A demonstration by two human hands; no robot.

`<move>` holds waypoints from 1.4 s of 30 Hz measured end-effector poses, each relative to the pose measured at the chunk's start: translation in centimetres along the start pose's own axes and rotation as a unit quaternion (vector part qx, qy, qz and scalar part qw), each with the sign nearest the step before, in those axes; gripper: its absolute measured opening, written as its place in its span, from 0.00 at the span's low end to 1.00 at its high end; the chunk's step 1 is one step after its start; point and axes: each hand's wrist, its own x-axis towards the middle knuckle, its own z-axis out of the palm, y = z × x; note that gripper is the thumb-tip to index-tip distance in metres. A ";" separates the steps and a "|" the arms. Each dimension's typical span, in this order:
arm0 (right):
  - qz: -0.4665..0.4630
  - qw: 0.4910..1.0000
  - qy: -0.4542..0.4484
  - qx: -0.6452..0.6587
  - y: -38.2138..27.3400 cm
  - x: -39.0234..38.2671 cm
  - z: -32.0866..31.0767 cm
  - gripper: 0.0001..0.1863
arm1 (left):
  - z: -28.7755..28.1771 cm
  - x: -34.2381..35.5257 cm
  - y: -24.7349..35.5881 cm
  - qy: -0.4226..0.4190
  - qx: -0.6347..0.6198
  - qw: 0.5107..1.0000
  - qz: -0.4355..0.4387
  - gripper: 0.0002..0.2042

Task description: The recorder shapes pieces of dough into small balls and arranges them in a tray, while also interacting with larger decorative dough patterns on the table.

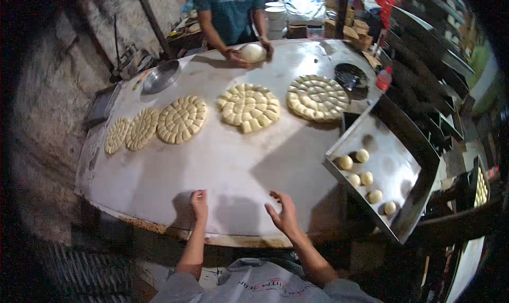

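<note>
My left hand [199, 202] is over the bare metal table [228, 170] near its front, fingers curled together; whether they hold anything is too small to make out. My right hand [281, 213] is open to its right, fingers apart and empty. Ahead lie several round slabs of dough cut into small pieces [246, 107], spread in a row across the table. To the right of my right hand sits a tilted-looking metal tray [389, 149] with several small dough balls [363, 155] on it.
Across the table a co-worker [228, 16] cups a large dough ball [253, 53] with both hands. A steel bowl [161, 76] is at the back left; a dark pan [350, 76] and red bottle [384, 78] are at the back right. Buckets, sacks and shelving stand beyond.
</note>
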 end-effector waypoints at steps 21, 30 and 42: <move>0.297 0.938 0.093 0.151 4.8 13.4 25.9 0.15 | 3.2 13.5 2.9 -0.136 -0.088 0.980 0.118 0.13; 0.327 0.848 0.241 0.341 -2.7 4.9 13.6 0.19 | -7.4 6.2 1.9 -0.482 -0.023 0.876 0.006 0.14; 0.015 0.906 0.045 -0.420 9.6 3.0 4.1 0.19 | -4.8 11.2 -1.5 -0.027 0.316 0.922 0.224 0.14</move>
